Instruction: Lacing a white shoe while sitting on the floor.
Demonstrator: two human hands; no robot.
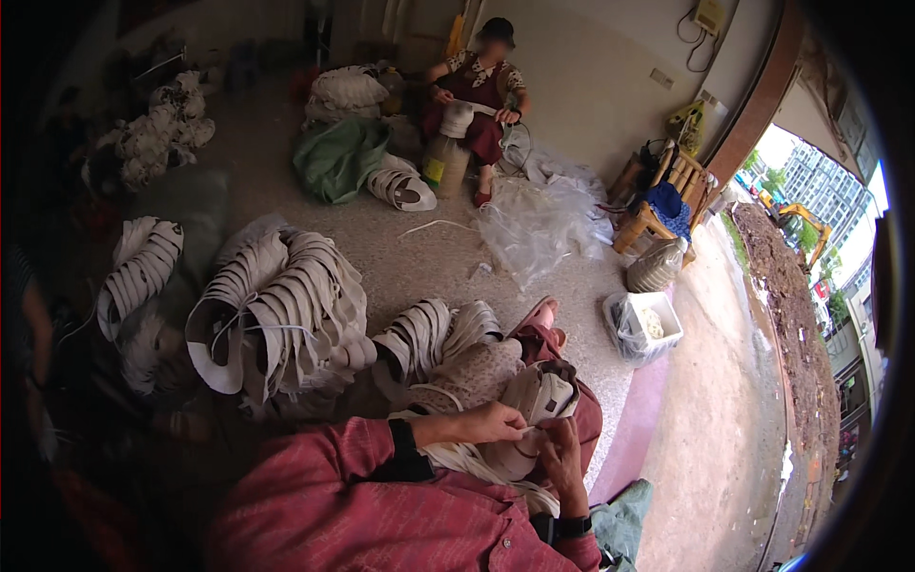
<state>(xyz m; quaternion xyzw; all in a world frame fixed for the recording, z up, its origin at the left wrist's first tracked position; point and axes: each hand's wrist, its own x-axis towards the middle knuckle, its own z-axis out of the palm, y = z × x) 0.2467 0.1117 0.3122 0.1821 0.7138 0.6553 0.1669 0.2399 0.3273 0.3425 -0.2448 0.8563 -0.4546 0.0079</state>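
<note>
My left hand (491, 421) reaches in from the left with its fingers pinched together. Facing it, my right hand (560, 453) is closed too, its fingertips bent in close to the left ones. Between them shows a small white bit, too fine to name. Just beyond the fingers, a white shoe upper (543, 393) with a dark opening rests on my lap. More pale uppers (457, 456) lie beneath my hands, partly hidden by my left arm. Patterned cloth (472, 374) covers my lap, and nested white uppers (416, 334) stand beside it.
Large bundles of white uppers (276, 310) stand at left. Across the floor a seated person (477, 86) holds a white strip, near a green sack (338, 157) and plastic sheeting (548, 219). At right are a white bin (643, 329) and a bamboo chair (667, 205).
</note>
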